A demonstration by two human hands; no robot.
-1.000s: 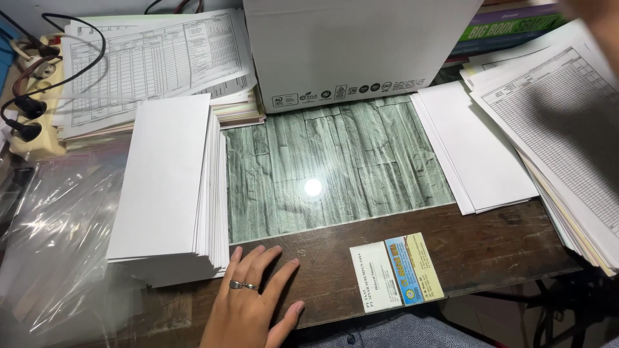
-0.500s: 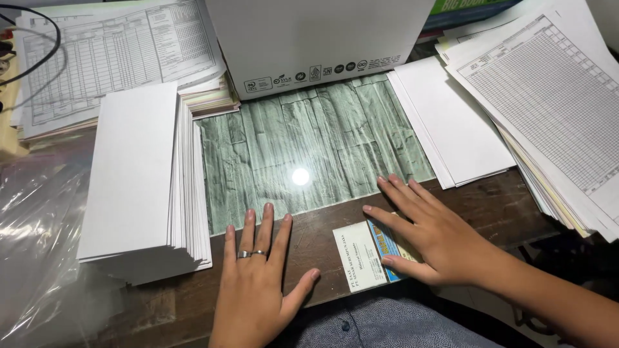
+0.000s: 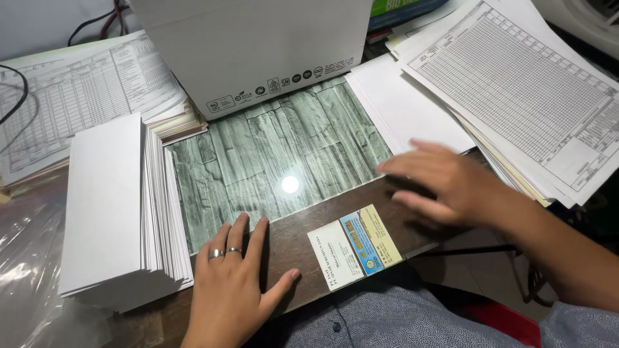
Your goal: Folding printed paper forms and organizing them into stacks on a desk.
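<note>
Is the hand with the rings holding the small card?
No, the left hand lies flat on the desk, apart from the card.

Large white cardboard box (image 3: 258, 51) at the far middle of the tabletop (image 3: 296, 248), a row of small dark symbols along its lower edge. Small rectangular card label (image 3: 353, 246), white on one half, blue and yellow on the other, flat near the front edge. Green-topped package (image 3: 403, 8) behind the box, mostly hidden.

A white box (image 3: 258, 51) stands at twelve o'clock, gridded forms (image 3: 84, 84) at ten, clear plastic (image 3: 26, 258) at eight — all on the tabletop (image 3: 296, 248).
</note>
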